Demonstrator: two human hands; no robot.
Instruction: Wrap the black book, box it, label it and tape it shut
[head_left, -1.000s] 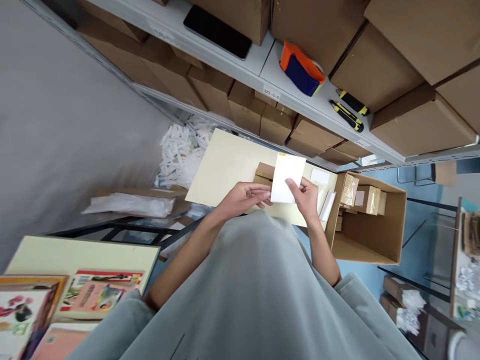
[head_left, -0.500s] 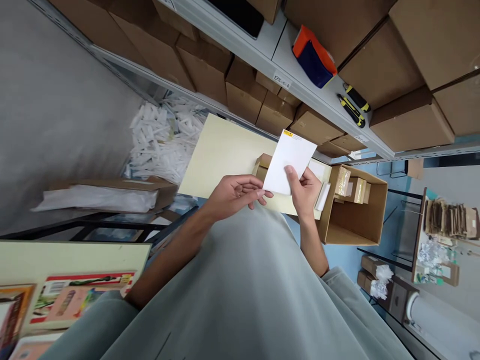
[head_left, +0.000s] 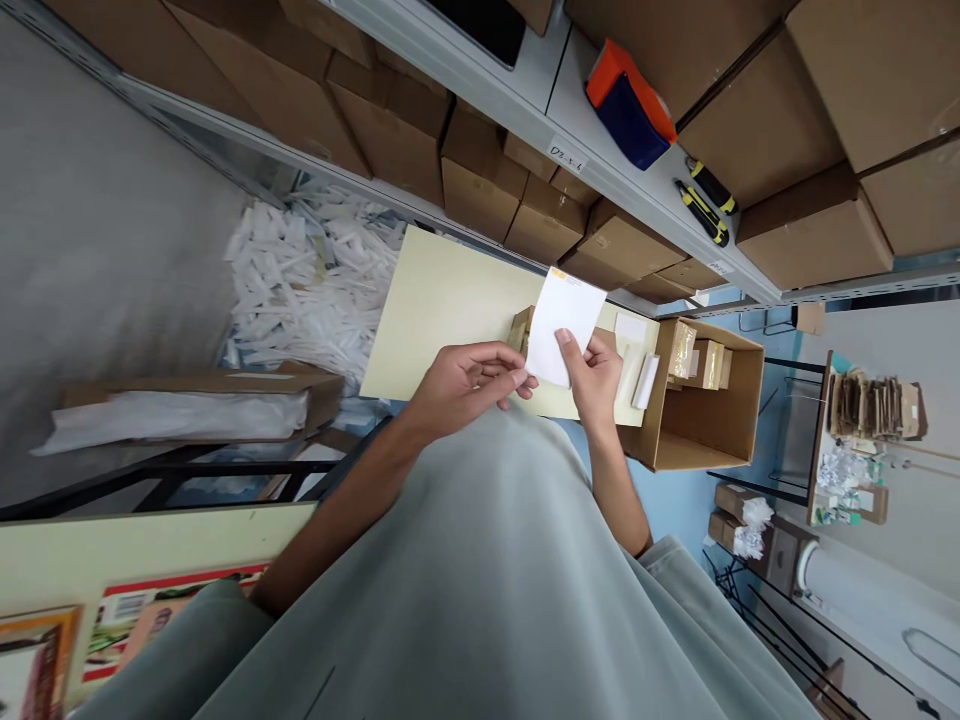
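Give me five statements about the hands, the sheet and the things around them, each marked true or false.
1. The right hand holds a white sheet, thumb on its face. True.
2. The left hand has its fingertips in a grip at the sheet's lower corner. True.
3. The sheet lies flat on the pale table. False: it is held up above the table.
4. The open carton beside the table has nothing in it. False: small boxes sit inside it.
5. Two yellow-and-black knives lie on the grey shelf. True.
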